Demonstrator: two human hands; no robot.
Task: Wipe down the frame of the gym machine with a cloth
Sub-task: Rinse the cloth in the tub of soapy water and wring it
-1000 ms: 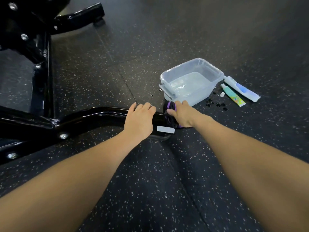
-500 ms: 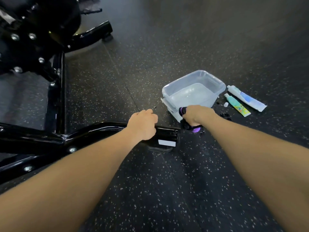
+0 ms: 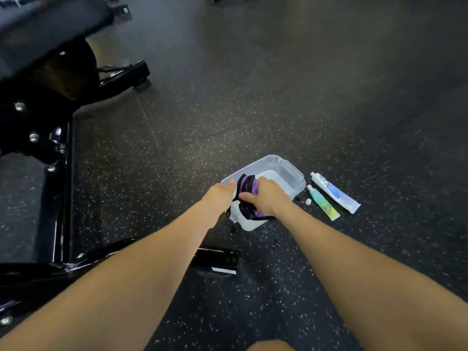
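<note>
I have the cloth (image 3: 249, 196) bunched over the tub (image 3: 291, 173), my right hand (image 3: 266, 198) closed around it and my left hand (image 3: 219, 195) pinching its edge. This looks like rinsing or wringing. Next I need to squeeze it out and carry it back to the frame (image 3: 217, 259), just nearer me than the tub.

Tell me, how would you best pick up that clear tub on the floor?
Grip the tub by its rim, one hand on each short end, coming from above. It sits open-topped and seems to hold liquid, so a level two-handed lift avoids spilling. The cloth and both hands hang over it now.
</note>
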